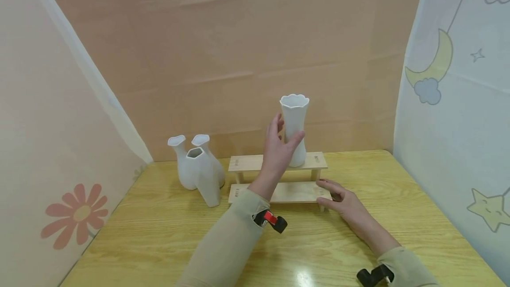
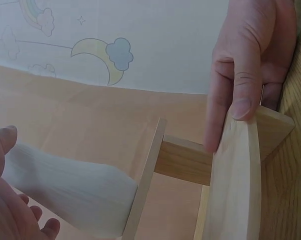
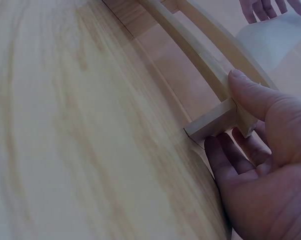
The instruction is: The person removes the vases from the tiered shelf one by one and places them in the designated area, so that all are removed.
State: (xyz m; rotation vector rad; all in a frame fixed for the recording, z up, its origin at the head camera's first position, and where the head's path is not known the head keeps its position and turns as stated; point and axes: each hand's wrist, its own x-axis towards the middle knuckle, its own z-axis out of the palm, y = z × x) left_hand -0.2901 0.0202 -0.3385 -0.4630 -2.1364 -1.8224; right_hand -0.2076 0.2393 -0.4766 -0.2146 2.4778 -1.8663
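Note:
A tall white vase (image 1: 294, 118) with a scalloped rim stands upright on the upper board of a two-step wooden stand (image 1: 296, 193). Around the vase's left side is my left hand (image 1: 276, 149), its thumb across the front and its fingers spread loosely beside it. In the left wrist view, the vase (image 2: 75, 187) meets the upper board, with the thumb and fingertips apart around its body. My right hand (image 1: 344, 203) grips the right end of the lower board. The right wrist view shows the thumb (image 3: 253, 95) on the board's edge and fingers by the leg.
Left of the stand, white vases (image 1: 199, 167) stand close together, two with flared necks and one angular in front. The wooden table (image 1: 159, 238) ends at a brown backdrop (image 1: 239, 56), with patterned side panels (image 1: 450, 136) on both sides.

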